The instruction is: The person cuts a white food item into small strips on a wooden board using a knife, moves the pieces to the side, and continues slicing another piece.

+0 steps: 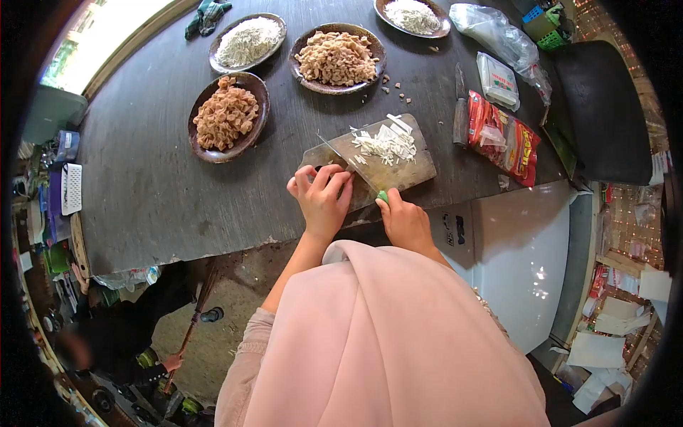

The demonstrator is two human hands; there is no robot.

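My right hand (407, 220) grips the green handle of a kitchen knife (353, 165), whose blade lies slantwise over a wooden cutting board (417, 165). To the left of the blade, my left hand (324, 199) has its fingers curled down on the board's near left part. What is under those fingers is mostly hidden. A heap of thin white strips (388, 144) lies on the board, right of the blade.
Beyond the board stand plates of brown pieces (336, 58), brown flakes (226, 116) and white strips (249, 43). On the right lie another knife (460, 107), a red packet (498, 139) and a clear plastic bag (498, 32). A person (117, 334) holds a broom (192, 324) at lower left.
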